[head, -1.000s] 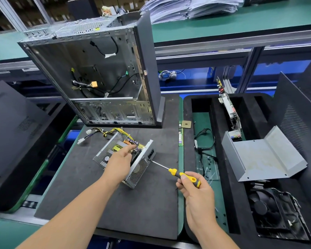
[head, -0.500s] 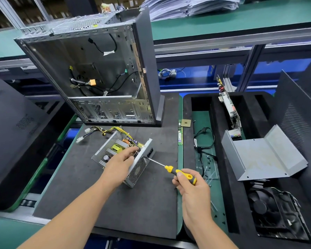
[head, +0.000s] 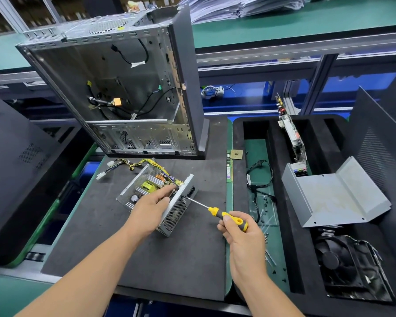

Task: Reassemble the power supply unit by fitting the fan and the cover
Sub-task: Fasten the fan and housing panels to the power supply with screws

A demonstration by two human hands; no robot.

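At the centre of the frame, on the dark foam mat (head: 146, 259), the open power supply (head: 156, 193) lies tilted with its circuit board showing, and the person's left hand (head: 152, 208) holds it, fingers curled over the edge of its perforated end wall. The right hand (head: 240, 234) has its fingers wrapped round the yellow-and-black handle of the screwdriver (head: 217, 212), whose tip touches that wall near its upper corner. The risk appears to be a slip: if the tip is not seated squarely (whether a screw is under it cannot be told), a push could skid the blade into the left fingers (head: 169, 191) just beside it, or shove the light housing across the mat. The loose yellow wires (head: 144, 163) behind could also get pinched later under the cover (head: 334, 197), which sits at right in the black tray (head: 238, 138), above the fan (head: 343, 257); neither is fitted yet. Compared with a second ago, the screwdriver tip has closed the gap and now meets the wall, while the left hand's hold is unchanged.
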